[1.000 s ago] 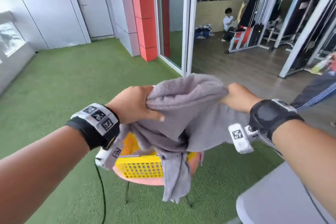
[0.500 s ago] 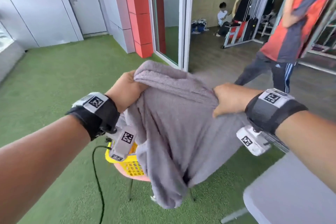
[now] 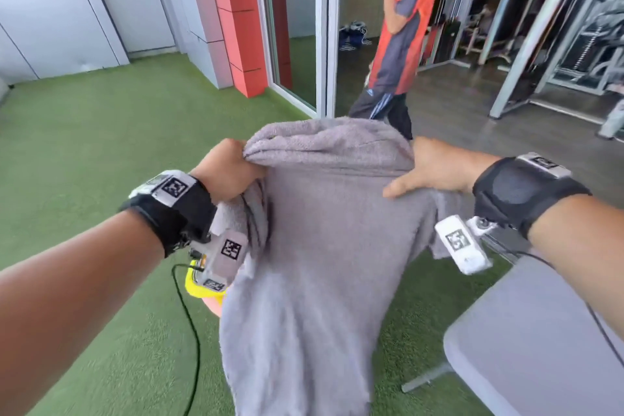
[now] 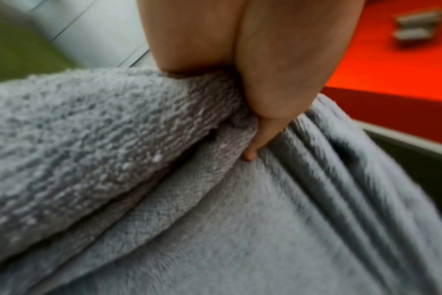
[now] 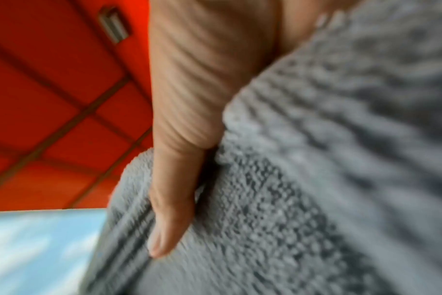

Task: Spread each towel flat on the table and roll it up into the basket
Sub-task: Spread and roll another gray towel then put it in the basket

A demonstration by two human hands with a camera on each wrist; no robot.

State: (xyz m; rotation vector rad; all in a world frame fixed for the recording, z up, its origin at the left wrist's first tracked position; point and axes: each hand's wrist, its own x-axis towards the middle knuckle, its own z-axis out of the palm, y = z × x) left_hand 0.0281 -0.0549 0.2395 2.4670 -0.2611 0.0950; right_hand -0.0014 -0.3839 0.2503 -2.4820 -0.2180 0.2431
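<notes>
- Overhead, the left hand (image 3: 226, 172) and right hand (image 3: 432, 169) each grip the top edge of a grey terry-cloth towel (image 3: 314, 246); it hangs between and below them, and a yellow plastic basket (image 3: 199, 290) peeks out below the left wrist.
- Left wrist: fingers (image 4: 253, 147) pinch bunched cloth.
- Right wrist: the thumb (image 5: 169, 219) presses into a fold.

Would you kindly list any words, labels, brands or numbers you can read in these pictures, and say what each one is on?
No readable words or numbers in any view.
Left wrist band and left wrist camera: black-and-white square marker patterns, no letters.
Right wrist band and right wrist camera: the same kind of markers, no letters.
Gray towel: no label visible.
</notes>
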